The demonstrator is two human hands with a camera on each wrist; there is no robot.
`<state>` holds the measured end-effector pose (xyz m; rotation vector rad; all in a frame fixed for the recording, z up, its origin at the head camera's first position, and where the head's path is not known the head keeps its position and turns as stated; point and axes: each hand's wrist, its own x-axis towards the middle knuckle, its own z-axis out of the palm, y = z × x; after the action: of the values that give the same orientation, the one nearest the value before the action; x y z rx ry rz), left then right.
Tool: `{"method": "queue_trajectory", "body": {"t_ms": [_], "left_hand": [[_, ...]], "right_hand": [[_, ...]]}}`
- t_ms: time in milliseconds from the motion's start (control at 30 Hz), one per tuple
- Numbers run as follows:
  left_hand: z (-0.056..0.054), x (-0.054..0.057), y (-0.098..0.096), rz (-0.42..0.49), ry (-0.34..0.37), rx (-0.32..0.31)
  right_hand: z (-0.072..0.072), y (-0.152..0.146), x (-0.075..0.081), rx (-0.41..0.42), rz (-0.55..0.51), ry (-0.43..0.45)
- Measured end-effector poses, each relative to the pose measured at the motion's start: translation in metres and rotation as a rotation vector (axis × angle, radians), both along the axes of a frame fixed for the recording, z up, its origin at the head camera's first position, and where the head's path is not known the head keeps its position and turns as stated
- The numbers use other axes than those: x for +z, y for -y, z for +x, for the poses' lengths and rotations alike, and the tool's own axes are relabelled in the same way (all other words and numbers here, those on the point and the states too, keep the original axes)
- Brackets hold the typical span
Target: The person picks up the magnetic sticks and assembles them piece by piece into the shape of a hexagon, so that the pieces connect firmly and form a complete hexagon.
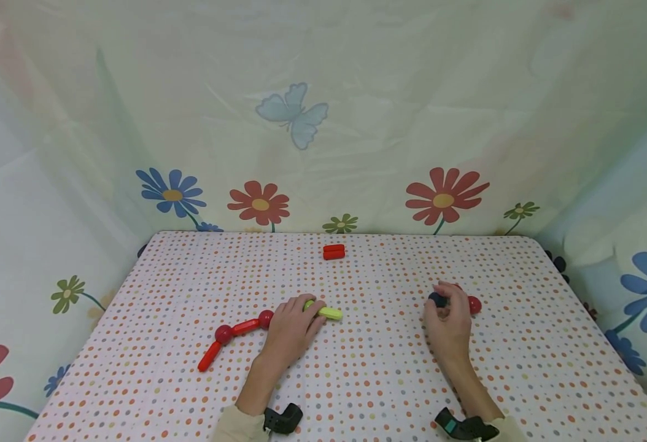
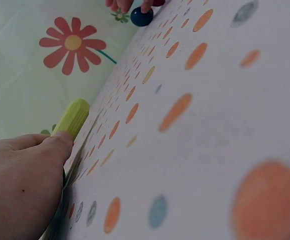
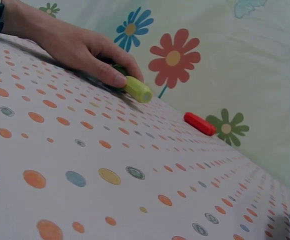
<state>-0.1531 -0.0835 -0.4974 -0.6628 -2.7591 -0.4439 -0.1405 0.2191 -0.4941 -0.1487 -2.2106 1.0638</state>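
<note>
My left hand (image 1: 291, 328) lies over the table and pinches a yellow-green magnetic stick (image 1: 330, 314), whose far end points right. A dark green thing shows under those fingers in the right wrist view, mostly hidden. Left of this hand runs a bent chain: a red stick (image 1: 209, 356), a red ball (image 1: 224, 334), another red stick (image 1: 246, 327) and a second red ball (image 1: 266, 318) right beside the hand. On the right, my right hand (image 1: 449, 322) has its fingers on a dark blue ball (image 1: 438, 299). Another red ball (image 1: 475, 305) peeks out past its knuckles.
Two red sticks (image 1: 334, 252) lie side by side near the table's back edge. The dotted tablecloth (image 1: 379, 380) covers the table, and a flowered curtain (image 1: 356, 172) hangs behind it and along both sides.
</note>
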Motion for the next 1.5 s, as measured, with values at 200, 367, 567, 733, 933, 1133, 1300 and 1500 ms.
{"method": "queue_trajectory", "body": {"t_ms": [200,367,567,733,933,1133,1300,1500], "left_hand": [[0.0,-0.001,0.0,0.001,0.011,0.003],[-0.001,0.0,0.0,0.004,0.023,0.004],[-0.001,-0.001,0.0,0.003,0.029,0.003],[-0.001,-0.002,0.0,0.003,0.026,0.003],[-0.001,-0.002,0.0,-0.01,0.012,0.008],[-0.001,-0.002,-0.001,-0.02,-0.001,0.012],[-0.001,-0.003,0.0,-0.026,0.012,0.013],[-0.001,-0.003,0.0,-0.022,-0.004,0.002]], "right_hand": [[0.001,0.002,0.0,-0.048,0.003,0.031],[0.0,0.002,-0.003,-0.04,0.062,0.076],[0.0,0.003,-0.003,-0.023,0.107,0.079],[0.001,0.004,-0.003,-0.048,0.142,0.152],[0.002,0.007,0.0,-0.014,0.145,0.246],[0.003,0.009,-0.001,0.135,0.184,0.28],[0.007,0.017,-0.003,0.315,0.218,0.229],[0.013,0.043,-0.004,0.509,0.204,0.146]]}}
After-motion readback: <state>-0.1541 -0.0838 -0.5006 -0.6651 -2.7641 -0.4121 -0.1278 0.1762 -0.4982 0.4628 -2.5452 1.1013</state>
